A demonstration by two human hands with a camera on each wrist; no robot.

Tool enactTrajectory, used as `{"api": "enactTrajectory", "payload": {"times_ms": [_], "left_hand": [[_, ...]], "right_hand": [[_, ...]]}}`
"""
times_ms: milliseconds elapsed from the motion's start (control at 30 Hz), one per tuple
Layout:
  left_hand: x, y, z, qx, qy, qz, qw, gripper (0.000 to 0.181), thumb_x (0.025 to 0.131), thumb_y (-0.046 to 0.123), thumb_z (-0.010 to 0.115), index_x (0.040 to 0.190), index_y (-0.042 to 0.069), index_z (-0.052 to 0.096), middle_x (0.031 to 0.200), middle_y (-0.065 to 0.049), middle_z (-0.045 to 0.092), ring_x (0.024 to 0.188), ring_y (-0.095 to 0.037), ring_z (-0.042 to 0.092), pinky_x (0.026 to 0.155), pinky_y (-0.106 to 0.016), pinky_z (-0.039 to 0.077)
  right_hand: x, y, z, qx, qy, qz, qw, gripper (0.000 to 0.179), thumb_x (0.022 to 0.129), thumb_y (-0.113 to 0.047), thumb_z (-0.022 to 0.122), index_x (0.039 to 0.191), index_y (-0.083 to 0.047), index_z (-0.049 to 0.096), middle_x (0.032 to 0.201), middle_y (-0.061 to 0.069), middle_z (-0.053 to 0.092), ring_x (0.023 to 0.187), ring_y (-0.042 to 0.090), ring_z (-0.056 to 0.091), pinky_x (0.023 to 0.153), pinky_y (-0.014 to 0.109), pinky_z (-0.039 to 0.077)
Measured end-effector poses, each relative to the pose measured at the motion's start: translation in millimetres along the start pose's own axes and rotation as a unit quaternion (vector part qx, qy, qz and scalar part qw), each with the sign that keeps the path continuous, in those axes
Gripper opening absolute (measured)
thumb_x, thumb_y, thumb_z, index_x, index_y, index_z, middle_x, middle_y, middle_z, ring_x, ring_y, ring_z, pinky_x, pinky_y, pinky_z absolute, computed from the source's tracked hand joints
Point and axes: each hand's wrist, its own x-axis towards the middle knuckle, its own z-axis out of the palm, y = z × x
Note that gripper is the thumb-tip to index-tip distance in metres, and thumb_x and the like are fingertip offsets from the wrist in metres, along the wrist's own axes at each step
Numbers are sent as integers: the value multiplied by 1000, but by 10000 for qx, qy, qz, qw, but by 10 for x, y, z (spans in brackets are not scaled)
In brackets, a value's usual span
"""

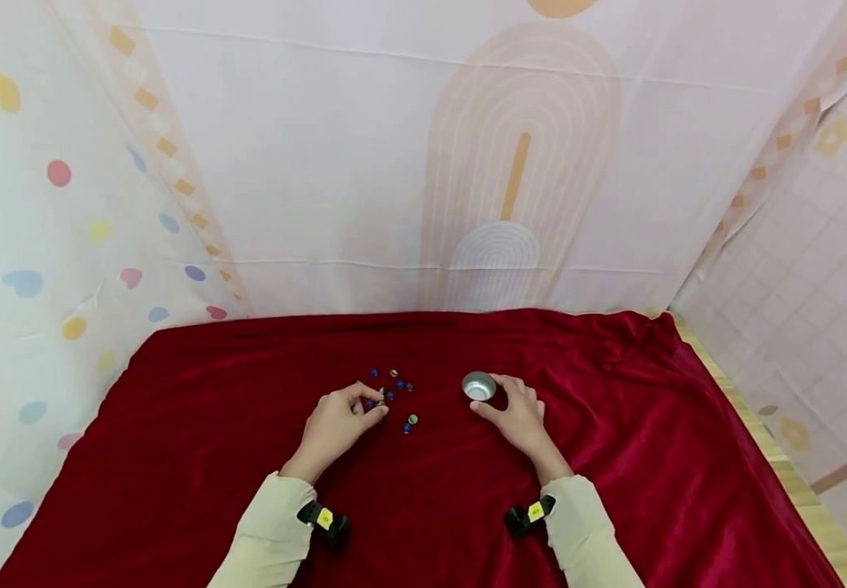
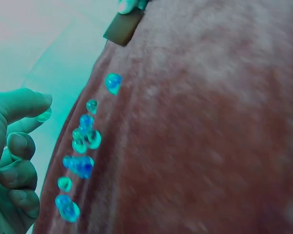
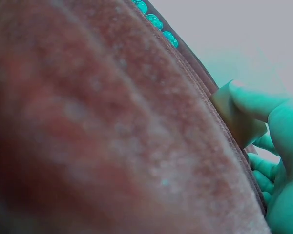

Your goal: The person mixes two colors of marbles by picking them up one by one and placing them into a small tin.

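Right hand [image 1: 520,416] grips a metal cup [image 1: 479,389]. Left of the cup, left hand [image 1: 336,426] pinches a marble [image 2: 44,116] near loose marbles [image 1: 400,384].

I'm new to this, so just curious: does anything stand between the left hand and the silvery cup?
Only a few loose marbles, low on the red cloth between the left hand and the silvery cup. Nothing taller is visible there; the pinched marble could likely pass over them.

Probably a makeshift indoor booth, printed hangings [image 1: 305,163] bounding three sides of a cloth-covered table [image 1: 779,465].
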Motion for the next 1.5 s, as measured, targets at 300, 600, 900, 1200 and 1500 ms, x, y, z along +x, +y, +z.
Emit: {"api": "enactTrajectory", "payload": {"times_ms": [300,600,900,1200,1500], "left_hand": [[191,211,23,89,-192,398,9990,19,88,31,70,102,18,72,61,2,52,49,-14,44,44,-25,32],[300,402,35,93,-326,592,9977,18,88,31,70,101,18,72,62,1,52,47,-13,46,45,-26,36],[425,603,147,153,-357,843,9957,16,87,30,71,99,19,72,62,2,52,51,-12,44,44,-24,32],[508,851,318,279,-687,1219,9898,17,88,30,70,100,19,72,61,3,54,50,-10,45,45,-23,35],[559,933,482,329,-821,1240,9883,17,88,29,69,101,19,73,65,3,56,53,-10,46,47,-23,35]], "right_hand": [[-6,10,-30,13,60,41,10000,61,84,-37,73,136,-12,53,143,13,45,126,35,36,95,48,20],[-26,-34,12,100,47,45,9999,61,84,-37,72,136,-11,53,143,13,45,126,35,36,95,49,20],[-23,-55,29,43,64,19,10000,60,84,-38,72,135,-12,54,141,13,47,125,34,37,96,49,21],[-29,-56,16,-26,94,72,9999,59,85,-39,72,134,-12,55,141,13,46,124,34,37,94,50,22],[-35,-87,21,-13,58,89,9999,62,85,-39,72,135,-9,53,142,14,46,124,34,37,94,49,22]]}}
